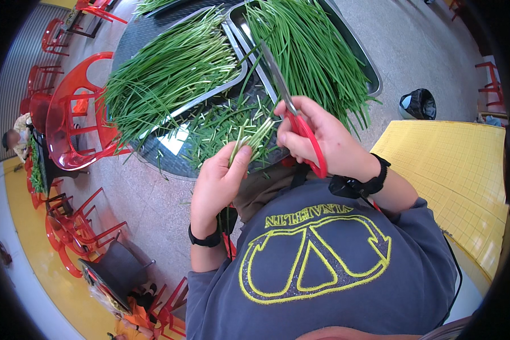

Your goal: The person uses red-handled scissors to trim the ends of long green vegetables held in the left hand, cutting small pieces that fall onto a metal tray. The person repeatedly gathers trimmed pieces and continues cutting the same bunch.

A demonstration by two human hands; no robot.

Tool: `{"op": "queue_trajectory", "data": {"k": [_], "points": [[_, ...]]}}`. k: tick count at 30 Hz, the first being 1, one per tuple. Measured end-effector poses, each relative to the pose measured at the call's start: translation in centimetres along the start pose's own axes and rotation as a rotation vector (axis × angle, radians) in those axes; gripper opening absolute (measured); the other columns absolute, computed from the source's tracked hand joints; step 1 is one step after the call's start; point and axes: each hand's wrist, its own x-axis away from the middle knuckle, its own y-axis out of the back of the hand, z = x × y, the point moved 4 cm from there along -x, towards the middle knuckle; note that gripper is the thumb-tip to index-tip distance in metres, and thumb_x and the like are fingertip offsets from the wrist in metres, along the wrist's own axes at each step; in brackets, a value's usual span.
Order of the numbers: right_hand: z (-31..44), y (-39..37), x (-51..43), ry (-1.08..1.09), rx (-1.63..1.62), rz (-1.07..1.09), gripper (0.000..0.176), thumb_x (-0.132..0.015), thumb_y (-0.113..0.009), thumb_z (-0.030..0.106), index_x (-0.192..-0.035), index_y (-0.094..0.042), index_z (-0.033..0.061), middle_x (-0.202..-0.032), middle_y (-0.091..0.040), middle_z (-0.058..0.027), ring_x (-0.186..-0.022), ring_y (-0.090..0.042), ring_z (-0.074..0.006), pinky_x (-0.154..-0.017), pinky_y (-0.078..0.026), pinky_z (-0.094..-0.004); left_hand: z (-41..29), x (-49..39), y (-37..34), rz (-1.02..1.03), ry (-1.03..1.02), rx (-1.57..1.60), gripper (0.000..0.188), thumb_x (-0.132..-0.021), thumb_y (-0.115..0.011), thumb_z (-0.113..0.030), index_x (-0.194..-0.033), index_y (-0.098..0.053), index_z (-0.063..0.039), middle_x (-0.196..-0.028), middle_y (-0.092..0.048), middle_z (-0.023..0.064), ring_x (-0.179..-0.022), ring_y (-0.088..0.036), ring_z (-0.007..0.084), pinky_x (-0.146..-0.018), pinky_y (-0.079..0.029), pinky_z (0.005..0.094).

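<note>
My left hand [225, 178] grips a small bunch of garlic chives [259, 138], its pale cut ends pointing up and to the right. In my right hand [318, 136] is a pair of scissors with red handles [308, 146]; the metal blades [276, 72] point away from me and look closed or nearly so. Beneath the bunch, short chopped chive pieces [212, 136] lie scattered on the round dark table [153, 161]. A metal tray [242, 70] at the left is heaped with long chives [174, 72]. The second metal tray [376, 85], at the right, bears more chives [306, 59].
A red plastic chair [59, 127] stands left of the table. On the floor at the right is a bin with a black liner [420, 104], near a yellow tiled surface [450, 157]. At far left a person [21, 136] sits by another table with greens [36, 165].
</note>
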Motion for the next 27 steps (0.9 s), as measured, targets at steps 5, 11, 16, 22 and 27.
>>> {"op": "queue_trajectory", "data": {"k": [5, 11, 16, 22, 27], "points": [[-0.3, -1.1, -1.9, 0.150, 0.141, -0.044, 0.048, -0.101, -0.070, 0.008, -0.142, -0.046, 0.0001, -0.102, -0.065, -0.0033, -0.091, -0.061, -0.0068, -0.077, -0.051, -0.0225, -0.8, 0.5, -0.6, 0.011, -0.012, -0.150, 0.027, -0.110, -0.058, -0.028, -0.103, -0.068, -0.004, -0.070, -0.059, -0.0024, -0.064, -0.052, 0.0061, -0.059, -0.042, 0.0269], [-0.6, -1.6, -2.9, 0.181, 0.168, -0.048, 0.050, -0.100, -0.071, 0.007, -0.142, -0.047, -0.0027, -0.100, -0.065, -0.0034, -0.092, -0.061, -0.0083, -0.083, -0.052, -0.0254, -1.3, 0.5, -1.2, -0.046, -0.102, -0.176, 0.027, -0.105, -0.064, -0.029, -0.108, -0.068, -0.002, -0.070, -0.062, 0.0198, -0.060, -0.061, 0.0340, -0.058, -0.047, 0.0416], [-1.1, -1.4, -3.3, 0.169, 0.177, -0.053, 0.049, -0.099, -0.071, 0.005, -0.142, -0.047, -0.0025, -0.099, -0.064, -0.0025, -0.091, -0.060, -0.0081, -0.084, -0.051, -0.0255, -1.2, 0.3, -1.3, -0.054, -0.089, -0.209, 0.028, -0.105, -0.064, -0.030, -0.107, -0.068, -0.002, -0.072, -0.063, 0.0221, -0.064, -0.063, 0.0395, -0.059, -0.049, 0.0436], [-0.9, -1.2, -3.6, 0.192, 0.132, -0.072, 0.049, -0.099, -0.070, 0.004, -0.142, -0.047, -0.0026, -0.098, -0.063, -0.0020, -0.090, -0.061, -0.0077, -0.084, -0.051, -0.0247, -0.9, 0.4, -1.4, -0.066, -0.082, -0.207, 0.029, -0.105, -0.065, -0.031, -0.110, -0.069, -0.003, -0.070, -0.063, 0.0186, -0.060, -0.062, 0.0318, -0.058, -0.048, 0.0408], [0.3, 0.5, -3.8, 0.232, 0.091, -0.152, 0.049, -0.100, -0.070, 0.008, -0.142, -0.048, -0.0007, -0.098, -0.064, -0.0010, -0.085, -0.060, -0.0055, -0.075, -0.049, -0.0207, -0.3, 0.5, -0.9, -0.013, -0.061, -0.082, 0.029, -0.107, -0.064, -0.031, -0.114, -0.071, -0.004, -0.066, -0.061, 0.0059, -0.059, -0.058, 0.0128, -0.056, -0.045, 0.0320]]}}
